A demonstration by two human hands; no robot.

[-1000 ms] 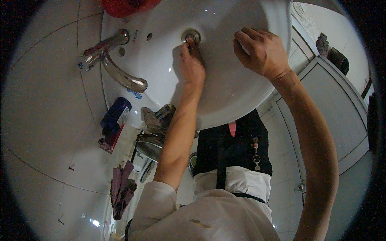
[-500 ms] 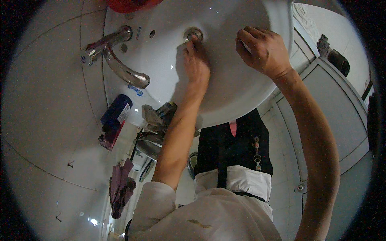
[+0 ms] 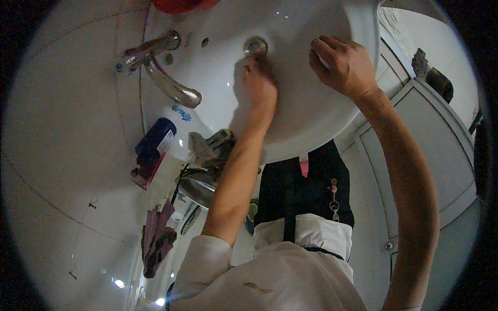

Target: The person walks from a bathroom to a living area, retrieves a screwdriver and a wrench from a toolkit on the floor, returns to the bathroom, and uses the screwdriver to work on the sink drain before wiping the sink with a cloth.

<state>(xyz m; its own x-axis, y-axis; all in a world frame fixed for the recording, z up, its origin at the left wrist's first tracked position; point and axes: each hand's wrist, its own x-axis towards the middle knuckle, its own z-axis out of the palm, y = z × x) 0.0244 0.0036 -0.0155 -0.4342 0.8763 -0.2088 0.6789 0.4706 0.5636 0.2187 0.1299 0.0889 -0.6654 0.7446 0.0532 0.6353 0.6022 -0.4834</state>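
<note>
A white washbasin (image 3: pixel 298 122) fills the upper middle, with a round metal drain (image 3: pixel 255 47) in its bowl. My left hand (image 3: pixel 261 85) is down in the bowl just on the near side of the drain, its fingers drawn together and slightly blurred. Whatever may be between those fingertips is hidden. Over the right part of the bowl hovers my right hand (image 3: pixel 342 66), its fingers curled closed. A pale patch shows in the curl, too unclear to name. To the left, a chrome faucet (image 3: pixel 174 85) arches over the basin's edge.
A blue bottle (image 3: pixel 156 136) and a grey cloth (image 3: pixel 205 147) lie at the basin's left edge. Purple cloth (image 3: pixel 157 241) hangs below them. Something red (image 3: pixel 184 4) sits at the top. A grey cabinet (image 3: pixel 425 150) stands at right.
My left hand has drawn back slightly from the drain, so its metal ring now shows more fully. My right hand stays closed over the bowl. The whole view has shifted a little.
</note>
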